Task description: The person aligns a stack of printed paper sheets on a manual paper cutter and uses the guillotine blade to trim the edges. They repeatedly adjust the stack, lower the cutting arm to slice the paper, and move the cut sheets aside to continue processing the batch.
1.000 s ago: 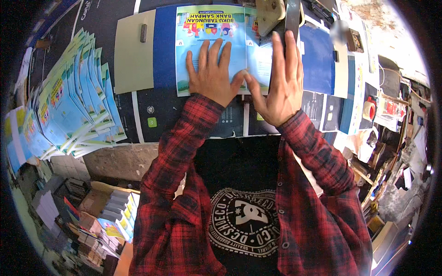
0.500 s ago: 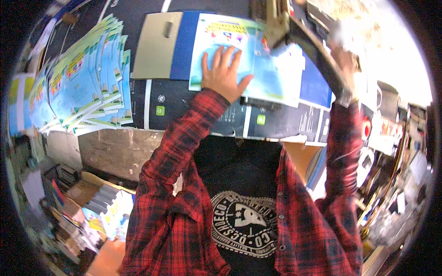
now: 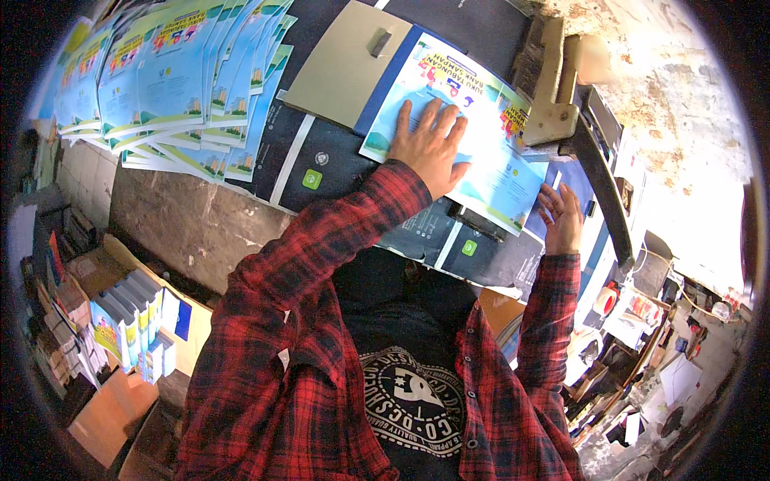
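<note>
A blue printed sheet [image 3: 481,136] lies on the dark bed of a paper cutter [image 3: 337,168]. My left hand [image 3: 431,144] rests flat on the sheet's left half, fingers spread, pressing it down. My right hand [image 3: 561,216] is at the sheet's lower right edge with its fingers apart, holding nothing that I can see. Just right of that hand runs the cutter's long black lever arm [image 3: 603,200], lowered along the sheet's right side. The arm's cream-coloured hinge block [image 3: 553,88] stands at the far end of the sheet.
A fanned pile of the same blue sheets [image 3: 176,88] covers the bench at upper left. A beige card [image 3: 341,68] lies beside the sheet. Below left stands a cardboard box [image 3: 120,401] with upright booklets [image 3: 128,321]. Clutter and a tape roll [image 3: 605,301] fill the right.
My right hand went from flat on the sheet up to the lever arm, then came off it to the sheet's right edge. My left hand stayed pressed on the sheet.
</note>
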